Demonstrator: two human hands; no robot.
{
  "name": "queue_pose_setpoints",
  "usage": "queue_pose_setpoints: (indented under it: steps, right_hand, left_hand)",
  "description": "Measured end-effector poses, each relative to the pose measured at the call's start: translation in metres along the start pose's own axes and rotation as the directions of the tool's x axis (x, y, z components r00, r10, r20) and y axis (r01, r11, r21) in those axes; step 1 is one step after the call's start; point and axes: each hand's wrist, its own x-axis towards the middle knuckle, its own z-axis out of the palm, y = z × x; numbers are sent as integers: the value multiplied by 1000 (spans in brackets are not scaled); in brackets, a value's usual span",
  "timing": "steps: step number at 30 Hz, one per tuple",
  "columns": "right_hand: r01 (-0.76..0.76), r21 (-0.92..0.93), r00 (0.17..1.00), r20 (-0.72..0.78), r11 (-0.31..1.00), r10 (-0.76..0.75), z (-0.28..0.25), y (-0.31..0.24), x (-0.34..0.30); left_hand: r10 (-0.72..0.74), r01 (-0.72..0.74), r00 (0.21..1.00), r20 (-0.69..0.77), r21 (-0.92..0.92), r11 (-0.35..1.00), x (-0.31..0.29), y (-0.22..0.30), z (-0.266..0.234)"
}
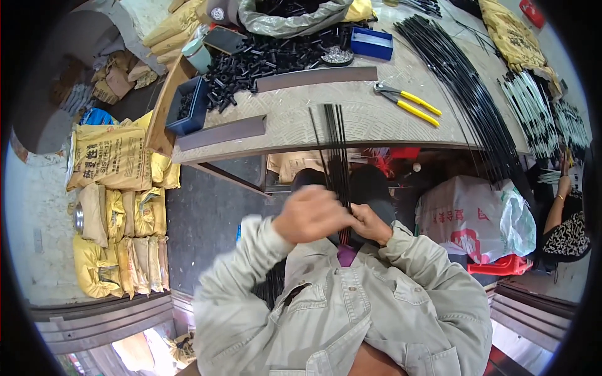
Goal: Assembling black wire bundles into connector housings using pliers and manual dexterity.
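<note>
A bunch of thin black rods [337,141] stands between my knees, with its far ends resting over the table's near edge and one rod splayed to the left. My right hand [371,224] is closed on the lower part of the bunch. Across the rods lies my left hand [313,214], smeared by motion, so its fingers do not show clearly. Reddish rod ends and a purple piece [345,255] show below the hands.
On the table [370,128] lie yellow-handled pliers [411,105], a heap of black tubular pieces [251,66], blue boxes [372,44] and a long pile of black rods [467,84]. Yellow sacks [116,156] stack at left. A white bag [464,216] stands right; another person's arm [558,203] shows beyond.
</note>
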Motion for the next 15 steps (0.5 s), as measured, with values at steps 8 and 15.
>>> queue_pose_setpoints:
  steps: [8,15]
  right_hand:
    - [70,23,971,228,997,-74,-7,-20,8]
    - [186,-309,969,215,933,-121,-109,-116,69]
  left_hand:
    - [-885,419,454,106,-902,107,8,25,41]
    - [-792,266,509,337,-937,-227,12,17,51]
